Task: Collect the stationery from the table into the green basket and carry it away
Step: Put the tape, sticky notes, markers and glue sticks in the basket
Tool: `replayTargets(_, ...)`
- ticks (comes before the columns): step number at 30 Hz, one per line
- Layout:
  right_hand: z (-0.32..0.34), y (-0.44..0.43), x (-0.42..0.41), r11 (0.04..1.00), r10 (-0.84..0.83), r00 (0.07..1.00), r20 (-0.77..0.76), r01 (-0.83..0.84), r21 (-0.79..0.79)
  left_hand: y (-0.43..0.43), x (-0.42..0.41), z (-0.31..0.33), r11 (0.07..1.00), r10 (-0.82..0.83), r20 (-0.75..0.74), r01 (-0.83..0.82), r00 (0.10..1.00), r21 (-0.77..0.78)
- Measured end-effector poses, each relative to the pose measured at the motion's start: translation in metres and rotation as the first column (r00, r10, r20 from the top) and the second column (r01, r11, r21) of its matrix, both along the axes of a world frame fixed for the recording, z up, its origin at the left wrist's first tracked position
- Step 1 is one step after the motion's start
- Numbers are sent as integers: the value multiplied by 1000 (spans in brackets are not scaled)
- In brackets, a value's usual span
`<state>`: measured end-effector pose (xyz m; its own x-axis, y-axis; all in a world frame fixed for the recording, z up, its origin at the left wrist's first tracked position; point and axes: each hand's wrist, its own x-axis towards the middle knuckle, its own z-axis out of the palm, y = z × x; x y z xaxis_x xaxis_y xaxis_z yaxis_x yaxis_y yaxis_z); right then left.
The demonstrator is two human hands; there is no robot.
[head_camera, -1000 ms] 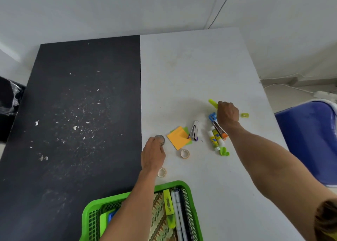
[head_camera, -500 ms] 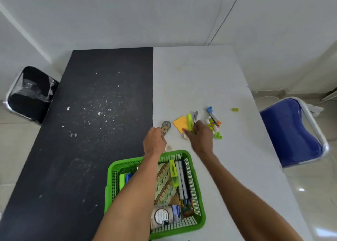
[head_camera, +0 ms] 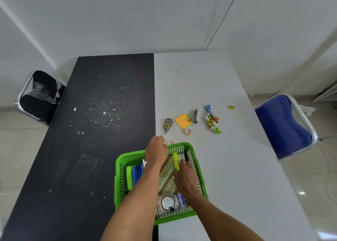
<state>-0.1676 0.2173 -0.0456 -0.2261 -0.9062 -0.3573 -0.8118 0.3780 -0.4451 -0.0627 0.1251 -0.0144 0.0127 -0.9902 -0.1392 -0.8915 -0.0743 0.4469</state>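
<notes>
one green basket (head_camera: 120, 161) sits near the front edge of the table (head_camera: 237, 168), across its black and white halves, with two hands over it. the right hand (head_camera: 186, 177) is inside, fingers pressed together against one yellow highlighter (head_camera: 175, 161); whether they grip it cannot be told. the left hand (head_camera: 156, 150) hangs over the far rim, fingertips bent out of sight, its forearm hiding part of the contents. beyond lie a near tape roll (head_camera: 170, 141), a far tape roll (head_camera: 188, 131), one correction tape (head_camera: 167, 124), one orange sticky pad (head_camera: 182, 121) and some glue sticks (head_camera: 210, 121). one black chair (head_camera: 40, 95) and one blue chair (head_camera: 284, 126) flank the table.
</notes>
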Motion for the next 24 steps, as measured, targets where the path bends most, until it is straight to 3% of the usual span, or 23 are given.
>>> replayTargets(5,-3,-8,3,999,51,987,-151,-50,7,9,8,-7,1000,-5,18,5,1000,7)
replayTargets(24,-17,-12,7,999,33,982,-187,-37,-23,10,25,-12,1000,-20,21,21,1000,-17)
